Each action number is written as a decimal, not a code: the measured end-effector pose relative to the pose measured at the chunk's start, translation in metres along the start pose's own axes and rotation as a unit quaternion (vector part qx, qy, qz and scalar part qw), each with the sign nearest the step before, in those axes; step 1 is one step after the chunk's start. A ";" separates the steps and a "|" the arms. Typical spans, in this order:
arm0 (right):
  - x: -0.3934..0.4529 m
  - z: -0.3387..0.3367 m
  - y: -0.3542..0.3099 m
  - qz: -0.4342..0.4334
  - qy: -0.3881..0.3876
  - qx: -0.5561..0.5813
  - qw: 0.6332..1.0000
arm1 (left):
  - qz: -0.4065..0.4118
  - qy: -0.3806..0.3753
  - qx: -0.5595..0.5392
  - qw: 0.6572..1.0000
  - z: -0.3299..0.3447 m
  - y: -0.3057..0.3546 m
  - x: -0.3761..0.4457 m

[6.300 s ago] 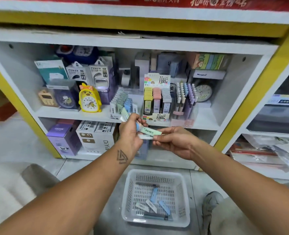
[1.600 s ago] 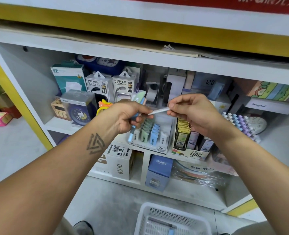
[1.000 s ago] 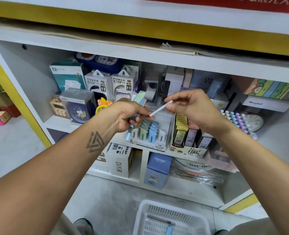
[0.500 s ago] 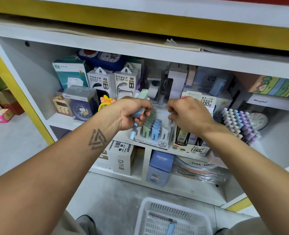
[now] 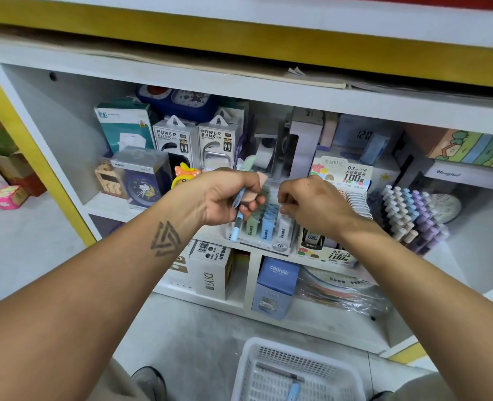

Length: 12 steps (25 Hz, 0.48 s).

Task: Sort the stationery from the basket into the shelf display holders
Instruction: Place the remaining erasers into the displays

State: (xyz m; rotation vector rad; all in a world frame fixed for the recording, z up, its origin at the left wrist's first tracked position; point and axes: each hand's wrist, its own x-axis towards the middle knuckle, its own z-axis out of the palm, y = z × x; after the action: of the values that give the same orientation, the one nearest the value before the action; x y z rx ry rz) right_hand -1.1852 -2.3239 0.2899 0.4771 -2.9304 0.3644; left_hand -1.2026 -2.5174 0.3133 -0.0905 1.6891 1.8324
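Above the 2B holder of erasers, left fingers grasp pens; right fingers' state unclear.

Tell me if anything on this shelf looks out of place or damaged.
Nothing looks damaged or spilled. The only loose items are the blue pen and pastel pieces gripped in the left hand, not yet in the display holder.

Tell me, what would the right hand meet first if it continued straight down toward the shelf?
Probably the white refill packs in the 2B display holder, directly below the right hand; depth is unclear.
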 end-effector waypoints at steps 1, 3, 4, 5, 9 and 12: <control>0.000 0.001 0.001 0.002 0.003 -0.004 1.000 | -0.002 -0.005 -0.010 1.000 -0.001 0.000 -0.001; 0.000 0.000 0.002 0.003 0.013 -0.035 0.999 | -0.005 -0.021 -0.031 0.999 -0.002 0.001 -0.002; 0.000 -0.001 0.004 0.004 0.018 -0.047 0.999 | -0.005 -0.027 -0.038 0.999 -0.003 0.001 -0.002; -0.001 -0.002 0.005 0.005 0.020 -0.052 0.998 | -0.004 -0.031 -0.044 0.999 -0.004 0.001 -0.003; -0.003 -0.004 0.001 -0.005 0.009 -0.017 1.000 | -0.002 -0.036 -0.079 0.996 -0.007 0.000 -0.004; -0.004 -0.006 0.000 -0.013 0.010 -0.022 1.000 | -0.001 -0.047 -0.098 0.994 -0.008 0.000 -0.004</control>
State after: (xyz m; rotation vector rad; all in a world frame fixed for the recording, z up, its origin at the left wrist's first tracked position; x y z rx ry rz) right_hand -1.1806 -2.3217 0.2948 0.5020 -2.9042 0.2995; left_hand -1.2029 -2.5264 0.3138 -0.0870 1.4424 1.9669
